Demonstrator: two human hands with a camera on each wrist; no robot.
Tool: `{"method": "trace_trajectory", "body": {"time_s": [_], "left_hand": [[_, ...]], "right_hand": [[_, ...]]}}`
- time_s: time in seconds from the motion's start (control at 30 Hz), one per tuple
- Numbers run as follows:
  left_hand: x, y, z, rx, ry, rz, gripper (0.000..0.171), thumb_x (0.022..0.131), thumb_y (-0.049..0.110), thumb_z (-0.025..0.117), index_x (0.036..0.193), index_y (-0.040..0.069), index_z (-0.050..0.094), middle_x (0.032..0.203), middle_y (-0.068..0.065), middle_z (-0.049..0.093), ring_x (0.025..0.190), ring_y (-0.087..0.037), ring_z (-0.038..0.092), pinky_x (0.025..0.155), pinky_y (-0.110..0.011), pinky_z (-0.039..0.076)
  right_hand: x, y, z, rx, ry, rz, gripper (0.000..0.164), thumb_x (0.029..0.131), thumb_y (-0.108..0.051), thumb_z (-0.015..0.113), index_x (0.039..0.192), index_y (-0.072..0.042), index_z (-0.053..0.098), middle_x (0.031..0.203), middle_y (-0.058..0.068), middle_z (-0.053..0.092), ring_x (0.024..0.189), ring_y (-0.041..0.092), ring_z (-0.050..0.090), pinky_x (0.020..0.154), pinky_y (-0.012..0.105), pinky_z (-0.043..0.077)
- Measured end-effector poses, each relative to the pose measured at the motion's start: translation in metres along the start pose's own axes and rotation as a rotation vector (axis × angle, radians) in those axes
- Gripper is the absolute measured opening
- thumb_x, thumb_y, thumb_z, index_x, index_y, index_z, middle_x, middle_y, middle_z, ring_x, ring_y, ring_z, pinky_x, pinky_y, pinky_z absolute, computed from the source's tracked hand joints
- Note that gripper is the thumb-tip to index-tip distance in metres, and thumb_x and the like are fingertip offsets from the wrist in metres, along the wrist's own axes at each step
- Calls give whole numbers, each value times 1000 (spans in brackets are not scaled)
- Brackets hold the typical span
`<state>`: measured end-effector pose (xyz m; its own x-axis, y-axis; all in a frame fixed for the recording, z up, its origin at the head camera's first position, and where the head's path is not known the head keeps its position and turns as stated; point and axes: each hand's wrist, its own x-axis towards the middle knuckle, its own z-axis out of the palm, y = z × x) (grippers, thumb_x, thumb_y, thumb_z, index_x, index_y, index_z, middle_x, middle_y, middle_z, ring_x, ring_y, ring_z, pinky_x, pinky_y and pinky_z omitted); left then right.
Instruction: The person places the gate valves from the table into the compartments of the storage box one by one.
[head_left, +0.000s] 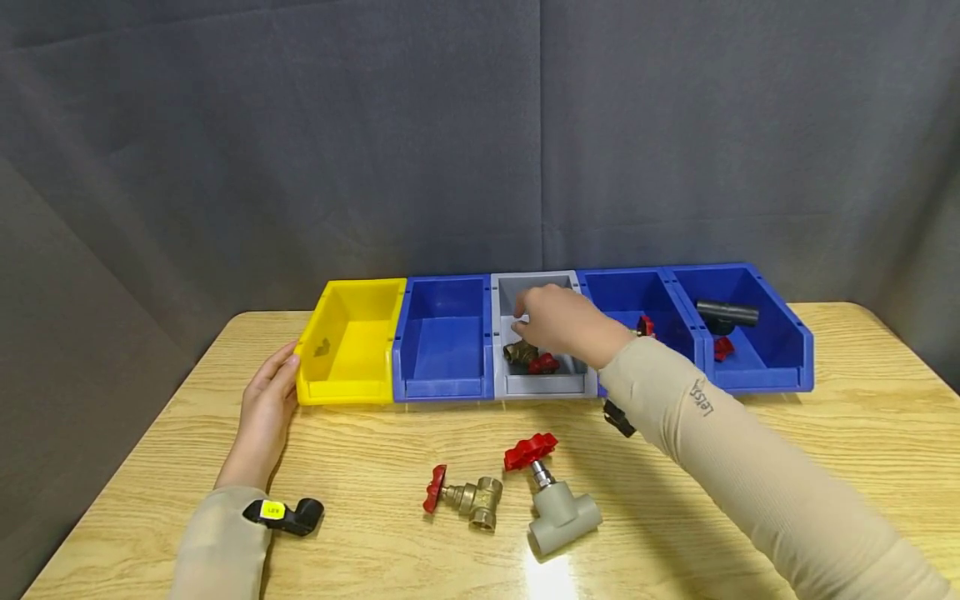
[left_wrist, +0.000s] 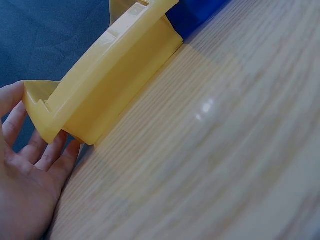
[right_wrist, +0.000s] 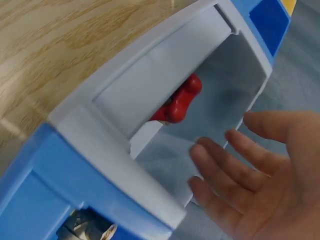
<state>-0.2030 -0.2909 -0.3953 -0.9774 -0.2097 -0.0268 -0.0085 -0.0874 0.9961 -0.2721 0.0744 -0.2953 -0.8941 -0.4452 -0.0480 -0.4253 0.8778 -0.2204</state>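
Note:
My left hand (head_left: 266, 408) touches the left side of the yellow bin (head_left: 347, 390), its fingers extended along the wall in the left wrist view. Over the grey bin (head_left: 543, 386) is my right hand (head_left: 562, 321), fingers loosely spread and nothing between them in the right wrist view. Below it in that bin lies a brass valve (head_left: 517, 352) with a red handwheel (right_wrist: 184, 100). On the table in front are a brass gate valve (head_left: 474, 500) with a red handwheel and a grey plastic tee-shaped valve (head_left: 558, 517), also with a red handwheel.
A blue bin (head_left: 442, 388) joins the yellow and grey ones. Two more blue bins stand right of the grey one; the far right bin (head_left: 798, 350) holds a black pipe tee (head_left: 727, 313) and a red part (head_left: 723, 347). My right forearm partly covers the other. A dark curtain hangs behind.

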Motion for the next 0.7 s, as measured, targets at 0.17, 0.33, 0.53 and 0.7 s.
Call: {"method": "trace_trajectory", "body": {"time_s": [0.17,0.33,0.53,0.7], "left_hand": [[0,0,0,-10,-1,3,62,103,40,51,155,12,33,154,-4,33,136,-12,39,109,-19,34],[-1,0,0,-18,-1,1,62,103,40,51,155,12,34,153,-3,34,136,-12,39,109,-19,34],[-2,1,0,-4,-13,12,63,103,41,50,156,12,31,156,-6,31,137,-13,37,110,-19,34],[-3,2,0,-2,-10,8,63,103,41,51,156,12,31,156,-6,31,137,-12,38,109,-19,34]], "right_hand": [[-13,2,-3,98,116,-10,27,101,-22,58,119,-6,68,102,8,70,74,17,63,73,39,54],[-32,7,0,185,221,-44,24,100,-19,57,117,-6,68,102,8,70,67,15,60,63,35,51],[-54,12,6,241,271,-39,22,100,-20,59,115,-6,69,94,6,69,57,14,55,53,31,48],[-67,15,10,245,299,-43,19,99,-18,60,111,-7,70,91,4,69,70,15,60,59,31,50]]}}
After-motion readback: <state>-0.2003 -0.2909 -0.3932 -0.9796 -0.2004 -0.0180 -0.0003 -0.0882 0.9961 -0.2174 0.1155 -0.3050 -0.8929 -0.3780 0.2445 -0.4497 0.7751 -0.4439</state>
